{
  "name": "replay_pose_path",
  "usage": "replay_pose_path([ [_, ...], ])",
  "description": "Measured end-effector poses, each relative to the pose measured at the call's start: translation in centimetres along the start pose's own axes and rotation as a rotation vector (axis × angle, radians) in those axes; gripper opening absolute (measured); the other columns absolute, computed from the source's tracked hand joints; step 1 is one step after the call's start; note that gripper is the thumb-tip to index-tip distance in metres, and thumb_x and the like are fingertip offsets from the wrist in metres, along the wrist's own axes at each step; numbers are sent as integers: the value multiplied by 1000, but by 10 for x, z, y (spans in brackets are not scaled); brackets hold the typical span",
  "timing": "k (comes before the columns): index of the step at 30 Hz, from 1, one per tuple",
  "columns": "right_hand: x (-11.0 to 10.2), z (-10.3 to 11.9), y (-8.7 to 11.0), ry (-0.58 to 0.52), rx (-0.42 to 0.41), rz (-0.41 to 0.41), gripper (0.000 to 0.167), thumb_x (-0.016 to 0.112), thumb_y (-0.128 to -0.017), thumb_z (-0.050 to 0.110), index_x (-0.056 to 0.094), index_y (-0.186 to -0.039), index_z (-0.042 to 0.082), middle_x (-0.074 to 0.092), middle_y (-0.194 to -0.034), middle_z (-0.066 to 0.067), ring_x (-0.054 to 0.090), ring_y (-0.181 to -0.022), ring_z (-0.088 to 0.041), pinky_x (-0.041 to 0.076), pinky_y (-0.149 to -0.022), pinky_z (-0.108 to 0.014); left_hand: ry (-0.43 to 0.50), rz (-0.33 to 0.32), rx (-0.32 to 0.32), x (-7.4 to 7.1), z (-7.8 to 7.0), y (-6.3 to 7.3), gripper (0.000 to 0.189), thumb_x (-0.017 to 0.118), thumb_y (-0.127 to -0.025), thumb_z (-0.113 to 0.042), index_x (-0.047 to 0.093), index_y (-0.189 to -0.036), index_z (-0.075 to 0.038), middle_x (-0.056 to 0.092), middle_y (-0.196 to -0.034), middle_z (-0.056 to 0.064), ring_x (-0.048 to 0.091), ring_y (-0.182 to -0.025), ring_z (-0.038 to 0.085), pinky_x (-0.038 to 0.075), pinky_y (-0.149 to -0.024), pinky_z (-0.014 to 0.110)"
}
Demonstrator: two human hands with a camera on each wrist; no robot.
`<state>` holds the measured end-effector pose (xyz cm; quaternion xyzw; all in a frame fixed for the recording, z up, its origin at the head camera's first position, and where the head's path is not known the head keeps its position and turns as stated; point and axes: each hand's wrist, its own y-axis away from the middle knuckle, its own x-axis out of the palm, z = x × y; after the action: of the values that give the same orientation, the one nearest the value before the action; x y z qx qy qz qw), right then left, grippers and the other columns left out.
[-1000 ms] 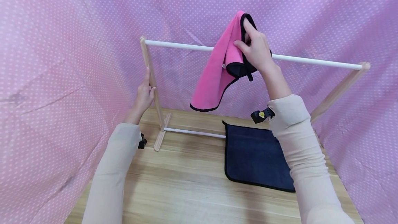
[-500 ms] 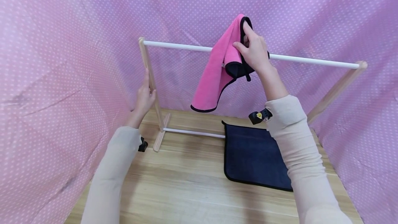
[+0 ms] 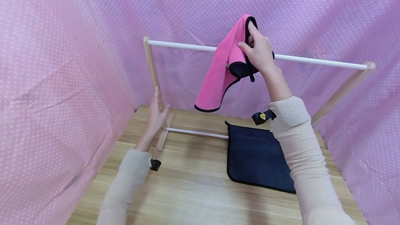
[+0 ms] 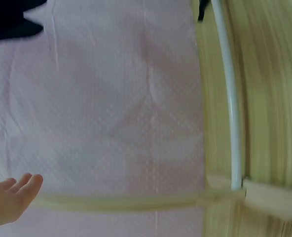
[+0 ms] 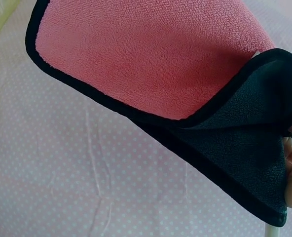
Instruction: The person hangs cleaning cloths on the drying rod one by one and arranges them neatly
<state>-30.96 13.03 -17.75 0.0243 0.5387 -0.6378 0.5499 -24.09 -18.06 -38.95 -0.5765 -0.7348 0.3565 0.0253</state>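
My right hand (image 3: 260,49) pinches a pink towel (image 3: 210,88) with black edging and a dark reverse side, at the white upper bar (image 3: 312,60) of a wooden rack. The towel hangs down left of the hand, its upper part folded back; in the right wrist view its pink face (image 5: 151,54) and dark reverse (image 5: 225,153) both show. My left hand (image 3: 156,115) is beside the rack's left post (image 3: 150,60), fingers straight and thumb apart, holding nothing. In the left wrist view this hand (image 4: 10,200) appears at the edge, near the post.
A dark navy cloth (image 3: 257,159) with black edging lies on the wooden table (image 3: 187,190), covering the right part of the lower white bar (image 3: 197,133). The right post (image 3: 342,94) slants behind the right forearm. Pink dotted fabric (image 3: 93,44) surrounds the table.
My left hand has come off the upper part of the left post and moved down and slightly right. The right hand keeps its grip on the towel, nearly still.
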Motion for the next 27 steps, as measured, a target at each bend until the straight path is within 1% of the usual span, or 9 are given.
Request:
replay_pose_path([
  [3, 1, 0, -1, 4, -5, -3, 34, 63, -83, 14, 48, -113, 4, 47, -68, -6, 42, -67, -21, 32, -61, -31, 81, 59, -35, 10, -9, 12, 76, 54, -86, 3, 9, -147, -9, 26, -143, 25, 40, -117, 45, 46, -87, 56],
  [7, 3, -1, -2, 7, -11, -3, 35, 62, -84, 14, 48, -114, 4, 49, -69, -8, 44, -68, -23, 33, -62, -33, 176, 111, -66, 25, -20, 25, 76, 56, -83, 5, 18, -146, -12, 32, -142, 21, 44, -116, 40, 47, -89, 51],
  [10, 4, 0, -1, 5, -10, -3, 36, 62, -84, 14, 48, -115, 4, 50, -69, -10, 45, -69, -24, 34, -63, -34, 206, 158, -60, 34, -28, 34, 76, 57, -82, 5, 20, -145, -11, 35, -139, 20, 46, -114, 39, 48, -88, 49],
  [13, 4, 0, -1, 4, -10, -3, 36, 62, -84, 14, 48, -115, 3, 51, -71, -12, 46, -69, -25, 34, -63, -35, 212, 217, -41, 43, -35, 44, 76, 57, -82, 4, 18, -146, -9, 36, -138, 22, 48, -111, 40, 50, -86, 46],
  [17, 4, 0, 0, 6, -8, -9, 35, 62, -84, 14, 48, -114, 3, 51, -71, -11, 46, -69, -25, 34, -62, -33, 226, 297, -37, 54, -41, 55, 76, 58, -83, 2, 16, -146, -8, 34, -138, 25, 50, -109, 41, 51, -84, 46],
  [18, 4, 0, 0, 7, -8, -11, 36, 62, -83, 14, 48, -114, 3, 51, -71, -11, 45, -68, -25, 33, -62, -33, 230, 310, -37, 55, -44, 57, 75, 58, -83, 3, 17, -145, -6, 34, -138, 26, 51, -109, 42, 51, -84, 47],
  [22, 5, -1, -1, 12, -8, -8, 35, 62, -84, 15, 48, -113, 3, 50, -69, -9, 45, -67, -24, 32, -60, -31, 254, 329, -17, 52, -65, 58, 69, 57, -83, 5, 21, -141, 4, 35, -135, 31, 51, -107, 45, 50, -85, 50],
  [24, 5, 0, -1, 12, -8, -6, 35, 62, -84, 16, 48, -113, 3, 50, -68, -8, 44, -66, -23, 32, -60, -31, 268, 329, -21, 48, -76, 55, 66, 56, -84, 5, 21, -140, 6, 36, -135, 31, 50, -108, 46, 49, -86, 50],
  [27, 5, 1, -1, 8, -12, -7, 35, 62, -84, 16, 48, -113, 4, 50, -69, -8, 42, -64, -18, 32, -59, -30, 305, 325, -21, 47, -76, 48, 66, 54, -88, 1, 18, -143, 1, 35, -136, 29, 49, -111, 43, 48, -88, 49],
])
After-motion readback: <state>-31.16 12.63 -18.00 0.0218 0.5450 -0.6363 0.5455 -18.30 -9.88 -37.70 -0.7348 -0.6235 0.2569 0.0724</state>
